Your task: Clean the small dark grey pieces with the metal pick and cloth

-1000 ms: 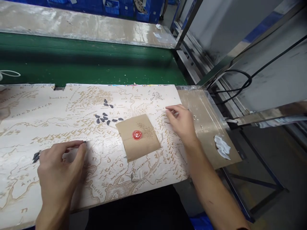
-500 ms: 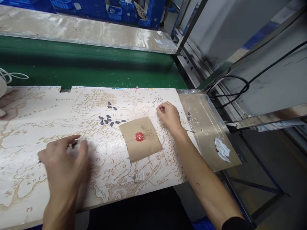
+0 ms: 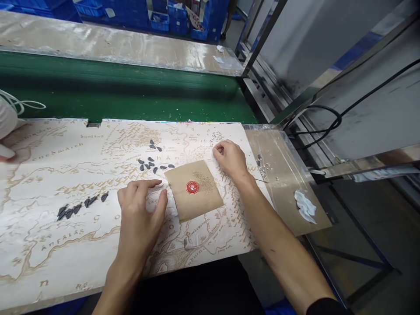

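Observation:
A large printed map sheet (image 3: 82, 183) covers the worktop. On it lies a brown paper envelope (image 3: 195, 190) with a red wax seal (image 3: 192, 187). My left hand (image 3: 141, 210) rests on the map just left of the envelope, fingers loosely spread and holding nothing. My right hand (image 3: 229, 158) sits at the envelope's upper right corner, fingers curled in a pinch; what they hold is too small to see. Several small dark pieces (image 3: 152, 162) lie above the envelope, and a row of several more dark pieces (image 3: 82, 205) lies to the left.
A green conveyor belt (image 3: 124, 89) runs behind the map. Right of the map, a clear-covered brown board (image 3: 285, 183) carries small bits and a white crumpled scrap (image 3: 305, 205). A black cable (image 3: 324, 120) and metal frame stand at right. Another person's hand (image 3: 6, 127) is at the far left edge.
My left hand has left the row of dark pieces at the left and moved right to the envelope's left edge. My right hand moved in from the map's right side to the envelope's corner.

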### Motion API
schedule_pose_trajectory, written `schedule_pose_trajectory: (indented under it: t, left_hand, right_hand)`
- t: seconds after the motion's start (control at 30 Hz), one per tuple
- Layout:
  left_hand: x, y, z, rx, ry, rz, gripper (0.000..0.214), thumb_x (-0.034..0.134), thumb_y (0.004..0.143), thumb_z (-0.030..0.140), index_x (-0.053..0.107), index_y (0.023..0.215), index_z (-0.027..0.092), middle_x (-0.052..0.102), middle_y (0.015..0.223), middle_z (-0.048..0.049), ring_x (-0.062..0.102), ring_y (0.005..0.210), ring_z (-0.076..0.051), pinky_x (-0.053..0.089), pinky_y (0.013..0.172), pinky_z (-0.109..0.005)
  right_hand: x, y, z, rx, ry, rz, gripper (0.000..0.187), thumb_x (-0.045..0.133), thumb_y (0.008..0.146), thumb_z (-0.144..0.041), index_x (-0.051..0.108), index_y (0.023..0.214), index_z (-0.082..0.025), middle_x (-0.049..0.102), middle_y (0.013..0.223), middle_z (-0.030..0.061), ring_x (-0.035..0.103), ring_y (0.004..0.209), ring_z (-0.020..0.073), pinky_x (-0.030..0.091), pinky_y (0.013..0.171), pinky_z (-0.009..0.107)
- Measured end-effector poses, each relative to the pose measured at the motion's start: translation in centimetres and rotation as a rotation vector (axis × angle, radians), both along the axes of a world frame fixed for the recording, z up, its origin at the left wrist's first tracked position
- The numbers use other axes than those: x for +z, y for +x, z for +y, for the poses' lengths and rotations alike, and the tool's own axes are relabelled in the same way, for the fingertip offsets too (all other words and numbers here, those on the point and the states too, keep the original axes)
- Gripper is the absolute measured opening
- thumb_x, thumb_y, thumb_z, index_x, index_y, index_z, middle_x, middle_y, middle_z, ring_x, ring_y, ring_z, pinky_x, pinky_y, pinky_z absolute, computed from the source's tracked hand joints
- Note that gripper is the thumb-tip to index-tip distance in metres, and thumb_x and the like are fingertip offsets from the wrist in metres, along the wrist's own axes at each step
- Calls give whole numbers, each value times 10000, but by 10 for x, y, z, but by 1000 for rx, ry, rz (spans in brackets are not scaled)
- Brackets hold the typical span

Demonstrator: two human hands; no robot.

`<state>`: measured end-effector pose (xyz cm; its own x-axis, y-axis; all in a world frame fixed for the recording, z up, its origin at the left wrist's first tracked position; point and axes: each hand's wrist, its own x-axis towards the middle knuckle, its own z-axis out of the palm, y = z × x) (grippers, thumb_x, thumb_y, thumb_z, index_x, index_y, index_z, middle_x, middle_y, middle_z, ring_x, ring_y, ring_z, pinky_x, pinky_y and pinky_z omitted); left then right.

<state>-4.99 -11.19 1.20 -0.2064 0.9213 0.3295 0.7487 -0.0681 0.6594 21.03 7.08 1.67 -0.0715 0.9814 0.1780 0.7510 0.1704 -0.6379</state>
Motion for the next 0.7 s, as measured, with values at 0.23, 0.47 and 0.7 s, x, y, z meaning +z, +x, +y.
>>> schedule_pose_trajectory:
  t: [0.23, 0.47, 0.7]
  left_hand:
    - [30, 34, 0, -150, 34, -323, 209, 721, 1114, 274, 730, 1320, 305, 779, 1127, -44, 662, 1004, -253, 529, 839, -412]
    - [35, 50, 4, -304, 222, -252, 171, 733, 1103, 140, 732, 1195, 284, 810, 1084, -27, 702, 1011, -221, 551, 898, -403]
    - [30, 53, 2, -317, 217, -280, 168, 754, 1080, 114, 723, 1150, 264, 799, 1054, -21, 692, 986, -207, 548, 888, -380]
  right_hand:
    - [41, -17, -77, 291, -297, 644, 186, 920, 929, -401, 852, 947, -230, 783, 856, 22, 636, 701, 161, 572, 677, 319]
    - [47, -19, -121, 326, -547, 882, 159, 989, 899, -386, 899, 926, -257, 783, 844, 10, 591, 645, 123, 514, 590, 267]
    - [46, -19, -129, 263, -536, 881, 189, 960, 939, -417, 881, 979, -250, 770, 789, 5, 673, 679, 150, 589, 639, 291]
